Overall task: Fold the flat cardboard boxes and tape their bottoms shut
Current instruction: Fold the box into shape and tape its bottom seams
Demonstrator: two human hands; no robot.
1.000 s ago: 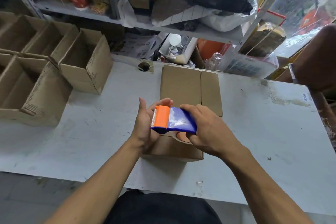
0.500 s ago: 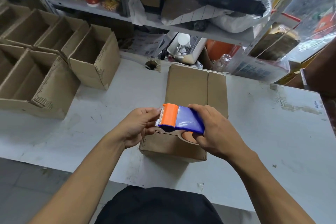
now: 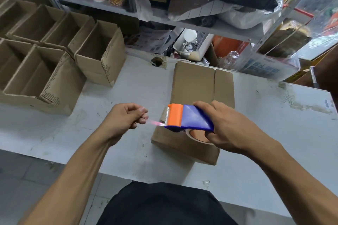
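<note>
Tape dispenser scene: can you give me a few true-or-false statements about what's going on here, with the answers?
1. The right hand holds the blue and orange tape dispenser. True.
2. The left hand lies flat on the table. False: its fingers pinch a strip of tape pulled from the dispenser.
3. The dispenser is above a cardboard box. True.
4. The open boxes stand on the right. False: they are on the left.

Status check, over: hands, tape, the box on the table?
Right hand grips tape dispenser above the box. Left hand pinches the tape end, a short strip drawn out. No tape visible on the box. Nothing in the way.
</note>
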